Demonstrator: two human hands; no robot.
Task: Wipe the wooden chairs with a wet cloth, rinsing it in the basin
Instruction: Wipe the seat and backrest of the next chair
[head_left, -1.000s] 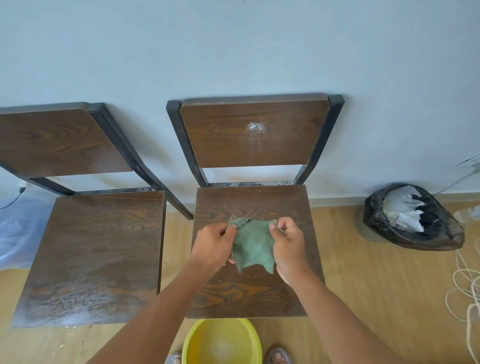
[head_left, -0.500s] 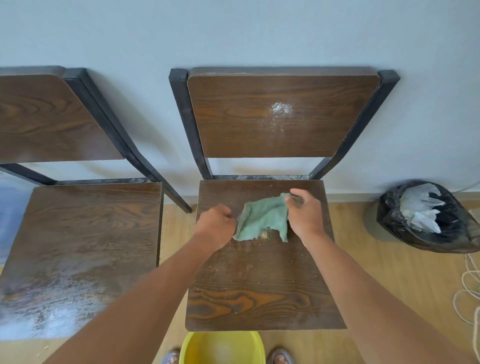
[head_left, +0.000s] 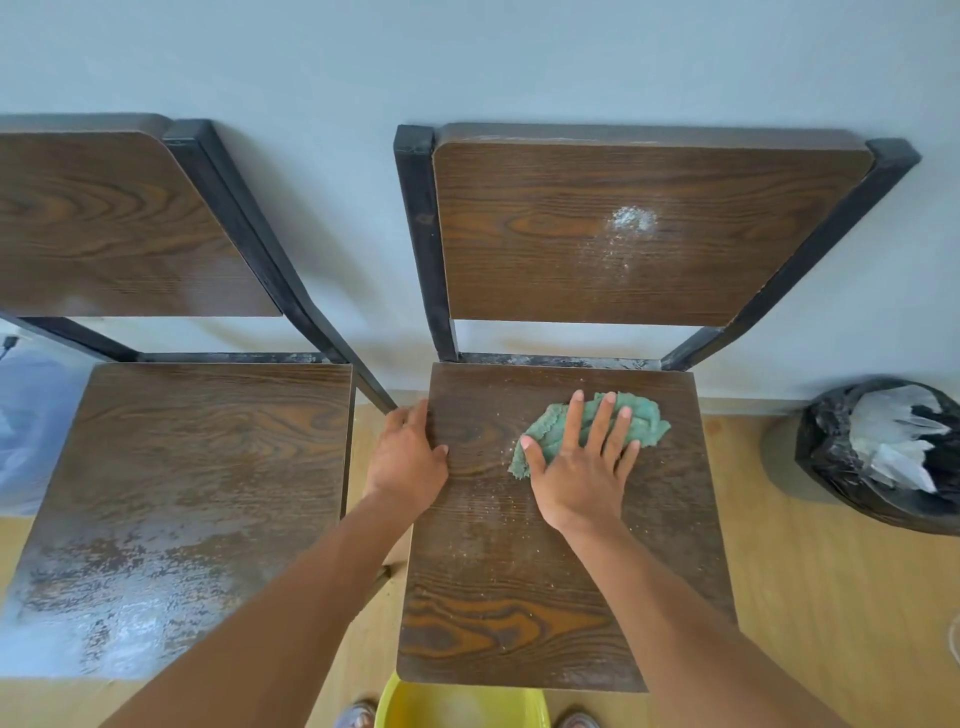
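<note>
The wooden floor (head_left: 810, 597) carries the right-hand chair (head_left: 519, 623). The left-hand chair (head_left: 197, 467) stands just beside it. The yellow basin (head_left: 462, 709) sits at its front edge. A black bag (head_left: 831, 452), possibly a lined bin, stands on its other side.

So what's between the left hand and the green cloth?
Only bare wooden seat with tiny white specks lies between the left hand and green cloth, in the head view.
</note>
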